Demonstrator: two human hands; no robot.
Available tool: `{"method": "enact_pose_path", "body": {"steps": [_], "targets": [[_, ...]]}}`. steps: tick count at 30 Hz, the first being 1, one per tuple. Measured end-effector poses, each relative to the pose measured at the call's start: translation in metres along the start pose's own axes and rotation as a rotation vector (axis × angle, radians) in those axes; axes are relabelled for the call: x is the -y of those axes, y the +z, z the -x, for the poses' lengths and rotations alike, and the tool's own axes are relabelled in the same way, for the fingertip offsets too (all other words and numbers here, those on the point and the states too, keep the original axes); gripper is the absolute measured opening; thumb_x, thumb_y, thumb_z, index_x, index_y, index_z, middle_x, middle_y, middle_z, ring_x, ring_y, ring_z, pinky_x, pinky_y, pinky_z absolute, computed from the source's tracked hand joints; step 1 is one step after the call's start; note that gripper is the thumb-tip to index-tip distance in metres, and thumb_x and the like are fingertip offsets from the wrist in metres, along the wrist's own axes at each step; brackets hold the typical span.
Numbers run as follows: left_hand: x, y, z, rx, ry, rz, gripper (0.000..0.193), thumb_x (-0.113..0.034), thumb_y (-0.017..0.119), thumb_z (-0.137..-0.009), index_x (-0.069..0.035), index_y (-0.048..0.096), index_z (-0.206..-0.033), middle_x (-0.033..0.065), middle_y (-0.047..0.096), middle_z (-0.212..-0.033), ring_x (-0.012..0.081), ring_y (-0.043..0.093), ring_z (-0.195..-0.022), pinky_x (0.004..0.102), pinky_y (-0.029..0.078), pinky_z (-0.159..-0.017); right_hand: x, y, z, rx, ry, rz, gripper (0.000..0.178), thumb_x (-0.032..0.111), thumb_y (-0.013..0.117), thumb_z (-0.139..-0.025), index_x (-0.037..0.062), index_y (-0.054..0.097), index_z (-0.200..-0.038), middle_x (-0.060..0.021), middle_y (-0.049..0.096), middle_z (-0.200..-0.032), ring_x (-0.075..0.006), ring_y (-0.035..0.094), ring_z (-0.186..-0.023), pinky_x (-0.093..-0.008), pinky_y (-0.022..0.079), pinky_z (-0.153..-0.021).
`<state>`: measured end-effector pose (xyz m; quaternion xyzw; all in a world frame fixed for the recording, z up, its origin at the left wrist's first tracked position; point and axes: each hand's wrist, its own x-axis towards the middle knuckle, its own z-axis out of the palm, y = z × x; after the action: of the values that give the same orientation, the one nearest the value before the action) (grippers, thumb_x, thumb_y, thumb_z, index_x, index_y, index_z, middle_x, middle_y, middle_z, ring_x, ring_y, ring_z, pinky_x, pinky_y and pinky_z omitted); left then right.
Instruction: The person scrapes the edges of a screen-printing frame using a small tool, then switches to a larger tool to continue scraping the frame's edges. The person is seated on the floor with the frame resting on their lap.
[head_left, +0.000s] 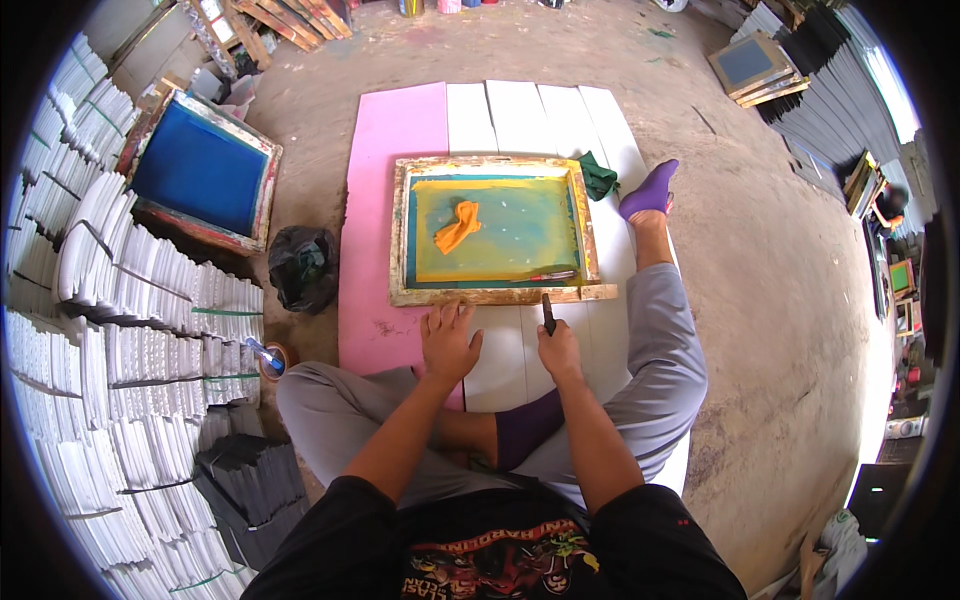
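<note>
A wooden screen-printing frame (493,297) lies flat before me, its mesh coloured yellow and teal. My left hand (450,342) is open, fingers stretched toward the frame's near bar with the fingertips at its edge. In my right hand (560,350) is a slim dark-handled tool (548,314), pointing away from me with its tip at the near bar; its exact kind does not show. On the mesh rest a crumpled orange cloth (458,228) and, by the near right corner, a thin red-and-grey tool (553,276).
Beneath the frame are pink (372,240) and white boards (607,345). A green cloth (597,177) lies by its far right corner. To the left are a black plastic bag (303,268), a blue screen frame (205,165) and tall bundled white stacks (165,340). Another person (890,207) is far right.
</note>
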<state>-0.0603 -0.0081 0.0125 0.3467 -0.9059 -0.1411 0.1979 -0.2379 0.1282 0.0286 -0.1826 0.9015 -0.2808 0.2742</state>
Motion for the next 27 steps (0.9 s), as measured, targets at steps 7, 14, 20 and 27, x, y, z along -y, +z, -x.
{"method": "enact_pose_path", "body": {"steps": [7,14,20,27], "targets": [[-0.006,0.01,-0.005,0.049,-0.024,0.013,0.052,-0.034,0.076,-0.084,-0.014,0.066,-0.131,0.012,0.053,-0.142,0.0381,0.042,-0.136,0.0601,0.031,-0.113,0.007,-0.009,-0.008,0.019,0.082,0.071,0.038,0.031,0.063,-0.098,-0.0041,0.062,-0.113,-0.0311,0.07,-0.109,-0.0492,0.065,-0.109,-0.0547,0.05,-0.095],[-0.003,0.012,-0.002,0.032,-0.022,0.013,0.047,-0.033,0.077,-0.082,-0.013,0.069,-0.124,0.0112,0.052,-0.142,0.0381,0.043,-0.136,0.0613,0.032,-0.112,0.024,-0.014,-0.005,0.056,0.105,0.153,0.038,0.031,0.061,-0.099,-0.0033,0.059,-0.118,-0.0308,0.069,-0.114,-0.0483,0.065,-0.113,-0.0541,0.05,-0.099],[-0.003,0.014,0.001,0.011,-0.033,0.038,0.043,-0.032,0.078,-0.081,-0.012,0.07,-0.118,0.0106,0.052,-0.143,0.0374,0.044,-0.136,0.0625,0.033,-0.111,0.032,-0.013,-0.003,0.031,0.159,0.2,0.038,0.028,0.063,-0.096,-0.0037,0.062,-0.117,-0.0299,0.069,-0.115,-0.0469,0.065,-0.113,-0.0531,0.051,-0.097],[-0.006,0.014,-0.001,0.012,-0.041,0.039,0.041,-0.032,0.078,-0.081,-0.012,0.071,-0.116,0.0102,0.052,-0.143,0.0358,0.044,-0.136,0.0623,0.034,-0.111,-0.004,-0.003,-0.021,-0.021,0.085,0.172,0.027,0.017,0.066,-0.087,0.0,0.066,-0.108,-0.0222,0.073,-0.097,-0.0383,0.072,-0.09,-0.0494,0.057,-0.08]]}}
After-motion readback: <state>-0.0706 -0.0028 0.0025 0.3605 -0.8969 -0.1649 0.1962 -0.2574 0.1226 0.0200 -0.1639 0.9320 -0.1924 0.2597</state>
